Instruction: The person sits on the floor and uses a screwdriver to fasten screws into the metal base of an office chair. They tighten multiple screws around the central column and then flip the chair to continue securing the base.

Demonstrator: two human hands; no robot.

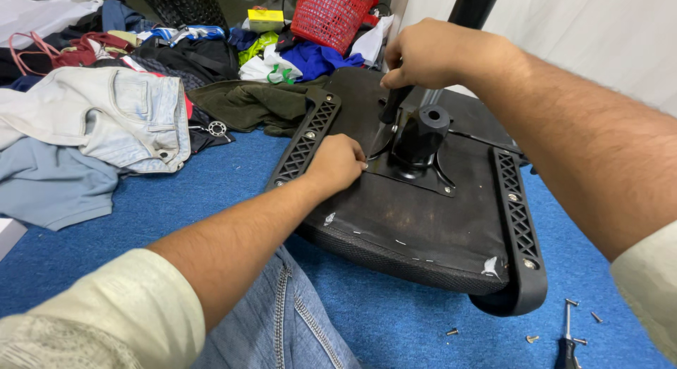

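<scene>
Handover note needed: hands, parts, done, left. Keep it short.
Left hand: closed, resting on the upturned chair seat, at the edge of the black mounting plate.
Right hand: gripping a black-handled tool held upright, tip down at the plate beside the centre post.
Parts: seat lies underside up on the blue floor; both armrest brackets are on it. Loose screws and a second tool lie on the floor near the seat's front corner.
Done: some screws are out.
Left: the plate remains on the seat.

Blue carpet floor (211,193) spreads underfoot, a heap of clothes (106,108) piled far left, a red plastic basket (331,16) beyond, a white wall (599,38) far right.
</scene>
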